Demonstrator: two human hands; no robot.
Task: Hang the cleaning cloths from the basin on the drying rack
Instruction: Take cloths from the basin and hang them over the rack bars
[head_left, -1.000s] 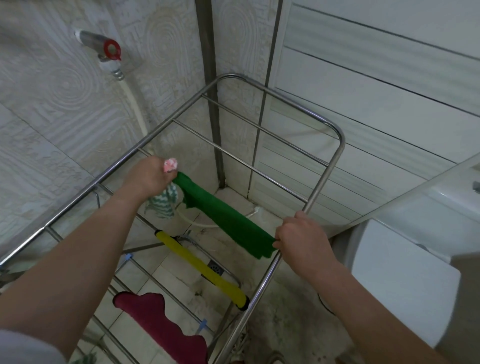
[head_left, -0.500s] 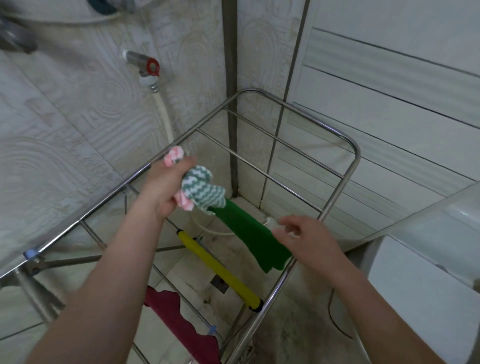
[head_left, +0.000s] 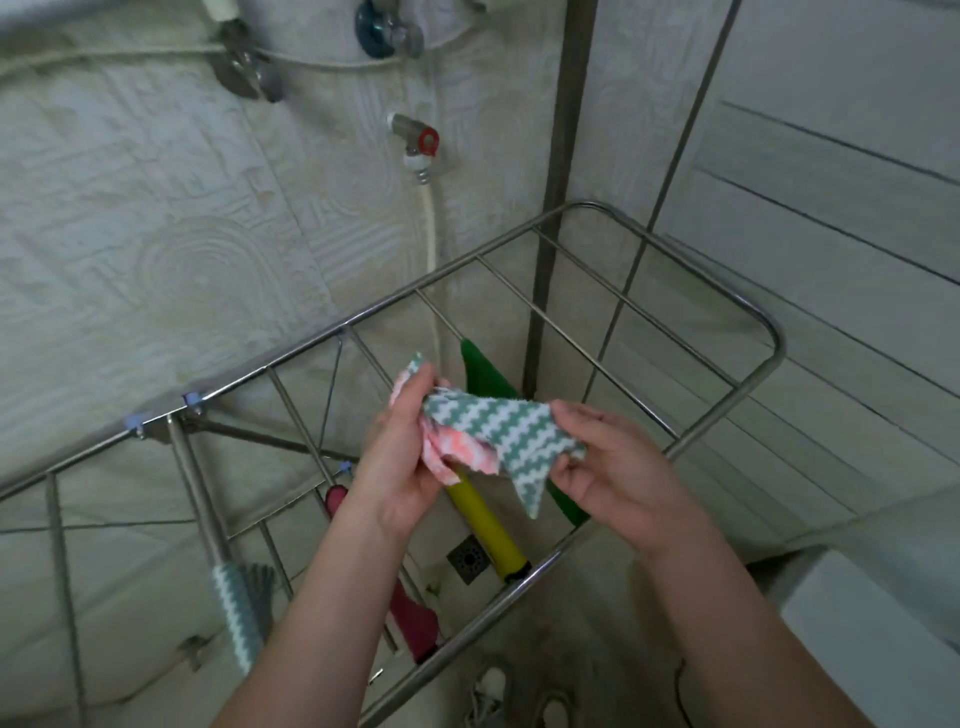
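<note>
Gripping zigzag cloths (head_left: 498, 431) over drying rack (head_left: 727, 415) — both hands (head_left: 410, 467).

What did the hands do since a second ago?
The right hand let go of the green cloth on the rack and took hold of the zigzag cloth. The left hand lifted the bunched cloths up off the rail. The green cloth stayed hanging.

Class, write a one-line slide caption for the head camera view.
Both hands, left and right, spread a green zigzag cloth above the drying rack, where a green cloth already hangs.
</note>
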